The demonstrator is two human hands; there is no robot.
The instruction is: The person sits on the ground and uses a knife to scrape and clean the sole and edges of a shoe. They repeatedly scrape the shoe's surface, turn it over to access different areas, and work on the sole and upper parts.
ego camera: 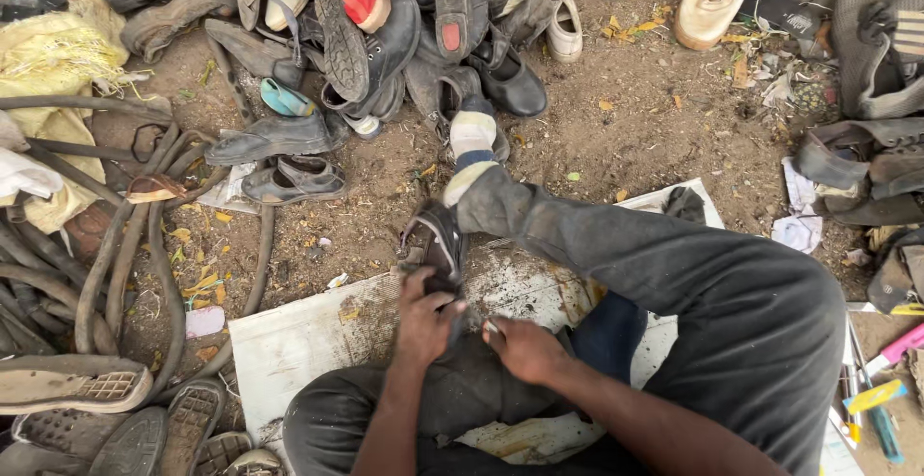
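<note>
Left hand (423, 320) clamped on dark shoe (433, 243), propped on white board (298, 341) btwn knees; right hand (520, 346) pinched shut on small tool, can't tell which. Brace shoe firm, work w/ short strokes

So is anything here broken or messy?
Yes. The shoe under the left hand looks worn and scuffed. Behind it, a heap of old shoes lies jumbled on the dirt, some sole-up. Loose soles sit at the lower left, apart from any shoe.
</note>
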